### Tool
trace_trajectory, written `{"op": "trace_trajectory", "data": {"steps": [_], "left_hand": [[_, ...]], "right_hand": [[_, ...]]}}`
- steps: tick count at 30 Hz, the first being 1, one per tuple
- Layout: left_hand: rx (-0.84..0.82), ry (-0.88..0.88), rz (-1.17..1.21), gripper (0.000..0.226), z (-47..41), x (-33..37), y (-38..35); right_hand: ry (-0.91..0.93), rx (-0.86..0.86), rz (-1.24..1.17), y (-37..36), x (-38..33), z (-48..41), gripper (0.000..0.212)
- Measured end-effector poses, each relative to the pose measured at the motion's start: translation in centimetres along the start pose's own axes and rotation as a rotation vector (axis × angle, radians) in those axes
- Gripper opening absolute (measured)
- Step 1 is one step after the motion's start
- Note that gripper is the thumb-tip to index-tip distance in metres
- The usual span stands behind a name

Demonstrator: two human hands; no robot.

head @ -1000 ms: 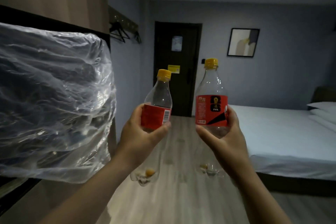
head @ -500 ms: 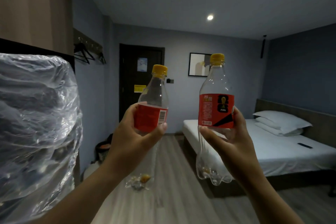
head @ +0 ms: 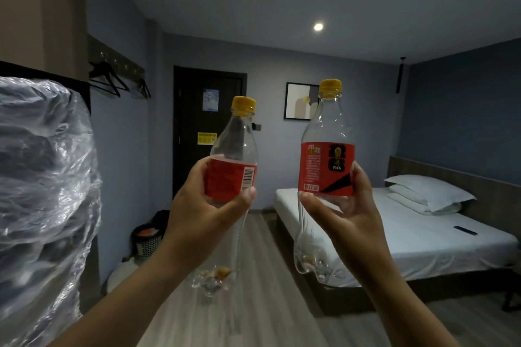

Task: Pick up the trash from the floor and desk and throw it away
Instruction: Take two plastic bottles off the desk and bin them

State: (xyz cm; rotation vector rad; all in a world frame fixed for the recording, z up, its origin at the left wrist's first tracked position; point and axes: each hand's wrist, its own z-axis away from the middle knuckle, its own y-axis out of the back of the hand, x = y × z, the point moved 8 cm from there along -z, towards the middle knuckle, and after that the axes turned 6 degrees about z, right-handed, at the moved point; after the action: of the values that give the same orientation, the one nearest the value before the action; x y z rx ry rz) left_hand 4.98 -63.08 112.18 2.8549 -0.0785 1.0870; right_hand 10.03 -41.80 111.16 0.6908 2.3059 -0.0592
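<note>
Two clear plastic bottles with yellow caps and red labels are raised upright in front of me. My left hand grips the left bottle around its label, thumb across the front. My right hand holds the right bottle, the one with the black FIFA mark, fingers wrapped behind its label. Both bottles look almost empty, with a few small yellowish bits at their bottoms. A dark trash basket with something orange inside stands on the floor by the left wall, near the door.
A large object wrapped in clear plastic film fills the left edge. A bed with white sheets and pillows takes up the right side, with a dark remote on it. Wooden floor runs between them to a dark door.
The camera has kept tilting up and turning right, showing more ceiling and bed. Both hands still hold the bottles at about the same height and spacing.
</note>
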Motion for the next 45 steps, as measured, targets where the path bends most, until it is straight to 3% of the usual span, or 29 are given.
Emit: {"op": "trace_trajectory", "data": {"steps": [9,17,36,45], "left_hand": [[0.029,-0.001,-0.01,0.04,-6.1,-5.1,-8.0],[0.065,0.062,-0.05,0.046,-10.4,-11.9,-10.3],[0.099,0.061,-0.066,0.046,-28.6,-32.8,-1.7],[0.096,0.106,-0.114,0.043,-35.9,-44.1,-1.4]], "right_hand": [[0.035,-0.043,-0.048,3.6,7.9,-8.0,0.085],[-0.006,-0.076,-0.065,1.8,15.9,-13.1,0.09],[-0.043,-0.085,-0.047,-17.5,30.4,-30.1,0.1],[-0.083,-0.086,-0.052,-24.0,40.3,-37.5,0.097]]}}
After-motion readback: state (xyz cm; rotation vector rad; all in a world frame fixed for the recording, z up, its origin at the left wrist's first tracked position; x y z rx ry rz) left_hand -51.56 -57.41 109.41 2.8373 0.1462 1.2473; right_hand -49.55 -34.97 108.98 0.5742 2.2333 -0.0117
